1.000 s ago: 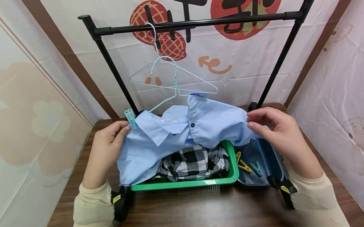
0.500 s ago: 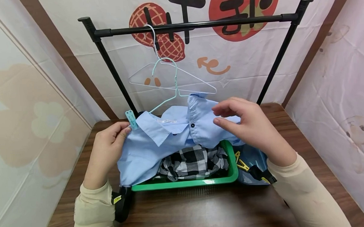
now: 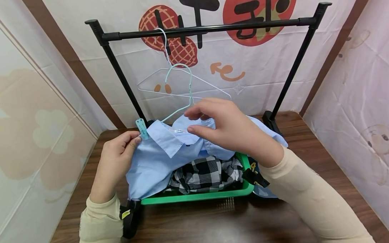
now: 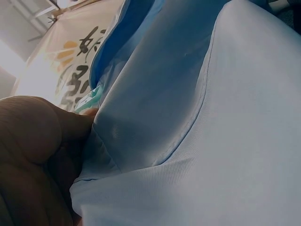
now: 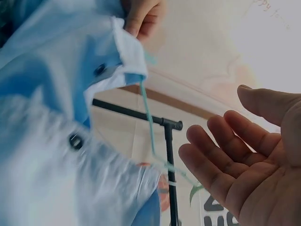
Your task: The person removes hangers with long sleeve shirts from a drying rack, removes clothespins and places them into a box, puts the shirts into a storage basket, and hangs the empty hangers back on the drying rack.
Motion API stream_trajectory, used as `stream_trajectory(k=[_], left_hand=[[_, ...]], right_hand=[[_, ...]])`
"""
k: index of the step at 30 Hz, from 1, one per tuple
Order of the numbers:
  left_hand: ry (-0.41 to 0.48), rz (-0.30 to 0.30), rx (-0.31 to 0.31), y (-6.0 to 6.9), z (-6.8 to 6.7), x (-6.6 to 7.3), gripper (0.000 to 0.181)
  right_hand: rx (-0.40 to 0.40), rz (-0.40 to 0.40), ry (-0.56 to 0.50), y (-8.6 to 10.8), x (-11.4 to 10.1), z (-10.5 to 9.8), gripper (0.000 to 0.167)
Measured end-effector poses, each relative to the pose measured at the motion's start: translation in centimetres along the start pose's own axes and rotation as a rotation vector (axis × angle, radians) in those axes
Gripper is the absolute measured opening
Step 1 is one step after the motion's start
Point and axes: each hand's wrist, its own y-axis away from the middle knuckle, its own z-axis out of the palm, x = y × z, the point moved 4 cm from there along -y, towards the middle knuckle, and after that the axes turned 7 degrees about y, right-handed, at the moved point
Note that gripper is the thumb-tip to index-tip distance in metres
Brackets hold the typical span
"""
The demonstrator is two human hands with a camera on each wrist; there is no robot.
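Note:
A light blue shirt (image 3: 151, 169) with dark buttons lies spread over the basket, its collar towards the rack. Inside its neck sits a mint-green wire hanger (image 3: 190, 84), whose hook stands up free of the rail. A light blue clothespin (image 3: 142, 128) clips the shirt at its left shoulder. Just beside that clothespin, my left hand (image 3: 116, 152) pinches the shirt's shoulder between thumb and fingers; the left wrist view shows the cloth (image 4: 141, 141) close up. My right hand (image 3: 227, 125) hovers over the collar and hides part of it. Its fingers (image 5: 225, 160) are loosely extended, holding nothing.
A black rack (image 3: 210, 28) stands behind, with a white hanger (image 3: 212, 85) on its rail. Under the shirt, a green basket (image 3: 197, 198) holds a black-and-white checked garment (image 3: 202, 175). A blue bin (image 3: 264, 192) with a yellow clothespin is mostly hidden by my right arm.
My right hand has swept left from the shirt's right sleeve to above the collar. The left hand has kept its pinch at the shoulder. The green hanger has shifted slightly right.

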Motion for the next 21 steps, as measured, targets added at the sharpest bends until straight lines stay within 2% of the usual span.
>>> stream_trajectory(k=[14, 17, 21], left_hand=[[0.018, 0.005, -0.008, 0.1, 0.1, 0.0, 0.016], [0.027, 0.016, -0.008, 0.1, 0.1, -0.1, 0.017], [0.030, 0.028, -0.010, 0.1, 0.2, -0.1, 0.017]], right_hand=[[-0.199, 0.056, 0.074, -6.8, -1.9, 3.4, 0.033], [-0.231, 0.061, 0.076, -8.2, -2.1, 4.5, 0.032], [-0.294, 0.069, 0.131, -10.1, -2.2, 6.3, 0.033]])
